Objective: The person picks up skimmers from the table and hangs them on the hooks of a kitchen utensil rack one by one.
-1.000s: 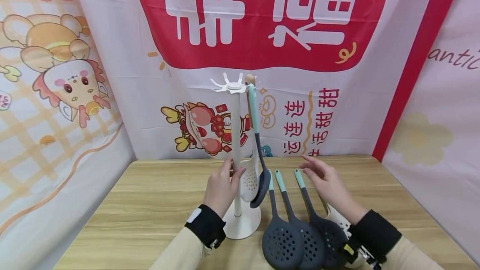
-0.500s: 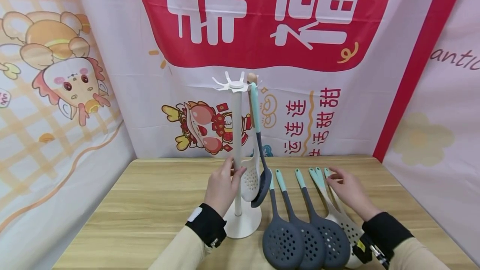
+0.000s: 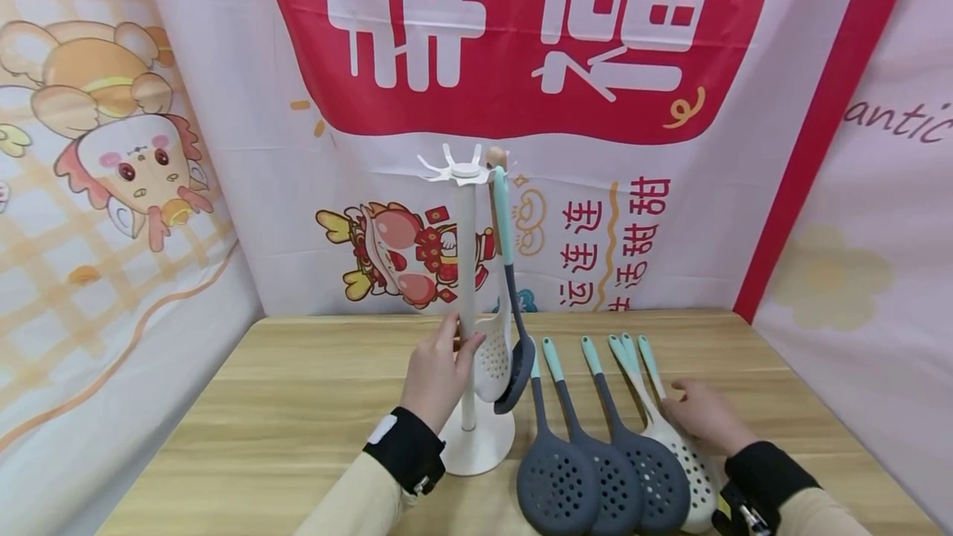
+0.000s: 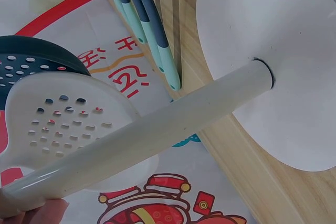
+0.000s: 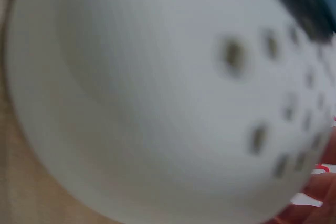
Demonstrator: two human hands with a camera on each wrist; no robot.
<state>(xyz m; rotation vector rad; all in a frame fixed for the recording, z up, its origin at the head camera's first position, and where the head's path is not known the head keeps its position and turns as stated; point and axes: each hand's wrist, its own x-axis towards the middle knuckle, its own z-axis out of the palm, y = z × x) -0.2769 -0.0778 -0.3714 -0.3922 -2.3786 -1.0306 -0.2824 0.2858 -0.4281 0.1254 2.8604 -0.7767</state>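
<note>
In the head view my left hand (image 3: 438, 375) holds the pole (image 3: 466, 271) of a white utensil stand, fingers and thumb around it. From the stand's hooks hang a white slotted turner (image 3: 493, 358) with a wood-coloured handle and a dark skimmer (image 3: 517, 375) with a mint handle. My right hand (image 3: 707, 416) lies low on the right, fingertips at the upper edge of the white skimmers (image 3: 681, 445), which lie overlapped with mint handle ends. In the right wrist view a white perforated head (image 5: 157, 129) fills the picture, with fingers (image 5: 320, 187) beyond its rim.
Three dark skimmers (image 3: 560, 482) with mint handles lie in a row between the stand's round base (image 3: 476, 445) and the white ones, heads toward me. The wooden table (image 3: 298, 404) ends at a printed cloth backdrop (image 3: 596, 164); cloth also rises at both sides.
My right hand has moved right and down, from above the dark skimmers, past the farthest mint handle, to beside the white skimmers' heads. The left hand keeps its hold on the pole.
</note>
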